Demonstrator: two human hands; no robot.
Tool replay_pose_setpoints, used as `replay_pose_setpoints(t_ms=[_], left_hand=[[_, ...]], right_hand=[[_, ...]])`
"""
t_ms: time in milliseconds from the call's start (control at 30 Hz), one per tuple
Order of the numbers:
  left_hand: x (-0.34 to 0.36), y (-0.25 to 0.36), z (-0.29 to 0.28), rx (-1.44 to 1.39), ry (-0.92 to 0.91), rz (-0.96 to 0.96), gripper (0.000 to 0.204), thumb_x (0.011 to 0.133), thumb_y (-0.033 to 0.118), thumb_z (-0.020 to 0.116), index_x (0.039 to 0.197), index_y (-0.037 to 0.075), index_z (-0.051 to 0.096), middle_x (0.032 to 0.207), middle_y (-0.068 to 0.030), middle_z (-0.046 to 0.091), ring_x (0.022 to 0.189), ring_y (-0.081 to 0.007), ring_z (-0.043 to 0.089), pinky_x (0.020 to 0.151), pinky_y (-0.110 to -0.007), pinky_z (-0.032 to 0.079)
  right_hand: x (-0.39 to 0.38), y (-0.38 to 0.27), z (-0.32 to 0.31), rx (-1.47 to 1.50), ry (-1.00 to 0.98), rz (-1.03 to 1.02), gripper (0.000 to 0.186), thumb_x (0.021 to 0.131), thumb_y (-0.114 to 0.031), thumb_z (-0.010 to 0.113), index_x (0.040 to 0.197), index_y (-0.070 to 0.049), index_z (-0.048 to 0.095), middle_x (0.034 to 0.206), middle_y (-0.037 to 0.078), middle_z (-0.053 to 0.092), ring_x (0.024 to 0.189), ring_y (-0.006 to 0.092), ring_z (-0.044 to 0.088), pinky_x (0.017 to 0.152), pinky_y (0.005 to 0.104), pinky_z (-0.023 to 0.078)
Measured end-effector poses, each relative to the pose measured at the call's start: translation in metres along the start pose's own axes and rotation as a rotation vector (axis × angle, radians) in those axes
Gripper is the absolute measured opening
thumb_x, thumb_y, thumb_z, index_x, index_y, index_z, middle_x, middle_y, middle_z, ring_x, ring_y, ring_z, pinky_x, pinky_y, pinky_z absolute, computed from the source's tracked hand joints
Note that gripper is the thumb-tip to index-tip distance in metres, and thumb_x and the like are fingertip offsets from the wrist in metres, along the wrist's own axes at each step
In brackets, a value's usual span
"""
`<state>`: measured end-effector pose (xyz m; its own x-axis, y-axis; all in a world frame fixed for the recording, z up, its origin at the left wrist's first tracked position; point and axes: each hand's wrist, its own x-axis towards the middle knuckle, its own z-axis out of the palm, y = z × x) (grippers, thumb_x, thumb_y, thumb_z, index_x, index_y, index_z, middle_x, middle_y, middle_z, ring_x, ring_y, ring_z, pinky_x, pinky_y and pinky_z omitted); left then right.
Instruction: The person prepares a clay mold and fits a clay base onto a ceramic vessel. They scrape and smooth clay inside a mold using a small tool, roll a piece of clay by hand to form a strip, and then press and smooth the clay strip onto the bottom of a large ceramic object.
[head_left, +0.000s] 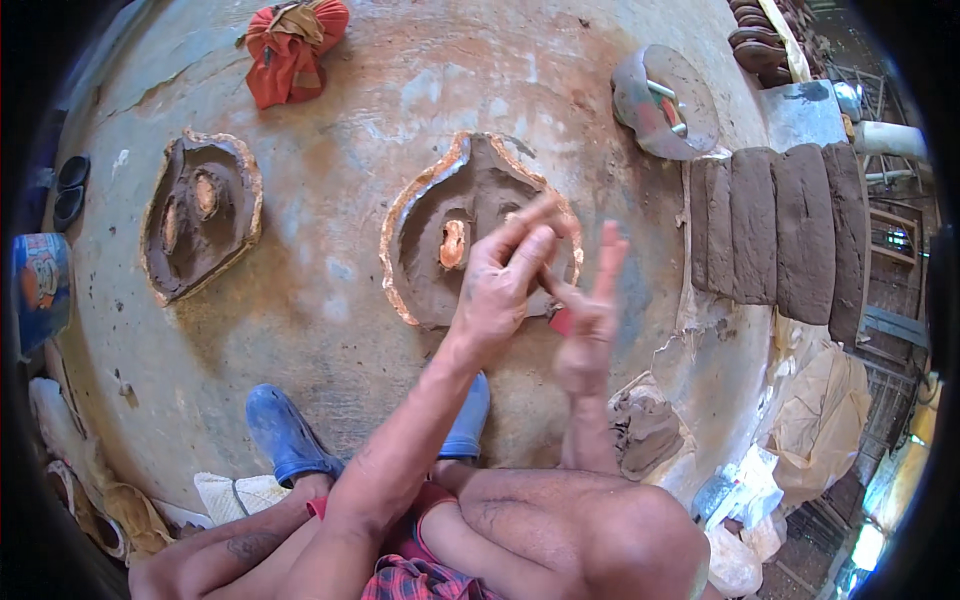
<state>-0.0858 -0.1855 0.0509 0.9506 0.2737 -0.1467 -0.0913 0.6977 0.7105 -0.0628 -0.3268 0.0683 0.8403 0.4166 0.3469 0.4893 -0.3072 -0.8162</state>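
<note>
My left hand (505, 275) is over the right side of a mold (388, 255) with a pale orange, jagged rim and a lining of dark grey-brown clay (425, 285). Its thumb lies close against the extended fingers, and what they hold, if anything, is hidden. Close beside it, my right hand (588, 325) is raised with some fingers stretched out, slightly blurred by motion. A dark bit, perhaps clay, shows between the hands. Next to the right hand is a small red thing (561, 321), partly hidden. An orange oval opening (453, 244) shows in the clay; another is mostly covered by my left hand.
A second clay-lined mold (257, 200) lies to the left. Thick clay slabs (745, 225) are stacked at right, below a round container (640, 110). A red cloth bundle (290, 60) lies at the back. A clay lump (645, 430) sits near my right knee; a blue bucket (42, 290) stands far left.
</note>
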Motion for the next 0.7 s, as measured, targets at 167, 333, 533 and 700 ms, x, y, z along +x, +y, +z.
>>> replay_pose_setpoints(t_ms=[167, 333, 533, 700], left_hand=[[-0.026, -0.012, 0.041, -0.724, -0.326, -0.628, 0.081, 0.115, 0.051, 0.041, 0.172, 0.006, 0.006, 0.170, -0.0218, 0.036, 0.157, -0.0295, 0.037, 0.129, -0.042, 0.029], [-0.007, -0.035, 0.040, -0.144, -0.214, 0.020, 0.090, 0.112, 0.063, 0.031, 0.171, 0.007, -0.008, 0.179, -0.0181, -0.005, 0.166, -0.0289, 0.002, 0.134, -0.045, 0.004], [-0.001, -0.023, 0.062, 0.381, -0.429, 0.309, 0.104, 0.107, 0.073, 0.027, 0.168, -0.001, -0.012, 0.179, -0.0184, -0.011, 0.165, -0.0321, -0.008, 0.133, -0.046, -0.001], [-0.002, -0.017, 0.054, 0.267, -0.384, 0.299, 0.114, 0.100, 0.077, 0.043, 0.170, 0.008, -0.015, 0.179, -0.0177, -0.013, 0.163, -0.0409, -0.015, 0.130, -0.057, -0.002]], right_hand=[[0.039, -0.035, -0.030, -0.175, 0.010, 0.155, 0.101, 0.101, -0.083, 0.023, 0.162, -0.005, 0.044, 0.175, 0.022, 0.025, 0.165, 0.0383, 0.013, 0.132, 0.0545, 0.005], [-0.004, -0.038, -0.007, -0.009, -0.262, 0.124, 0.114, 0.096, -0.090, 0.014, 0.172, -0.005, 0.008, 0.179, 0.020, 0.007, 0.166, 0.0354, 0.003, 0.133, 0.0481, 0.005], [0.001, -0.012, -0.021, 0.275, -0.056, 0.461, 0.112, 0.098, -0.087, 0.020, 0.171, -0.006, -0.002, 0.180, 0.016, -0.004, 0.166, 0.0325, 0.000, 0.134, 0.0465, 0.005], [0.035, -0.018, -0.014, 0.354, -0.077, 0.155, 0.097, 0.107, -0.074, 0.027, 0.172, -0.009, -0.005, 0.181, 0.015, -0.003, 0.166, 0.0304, -0.005, 0.133, 0.0504, 0.004]])
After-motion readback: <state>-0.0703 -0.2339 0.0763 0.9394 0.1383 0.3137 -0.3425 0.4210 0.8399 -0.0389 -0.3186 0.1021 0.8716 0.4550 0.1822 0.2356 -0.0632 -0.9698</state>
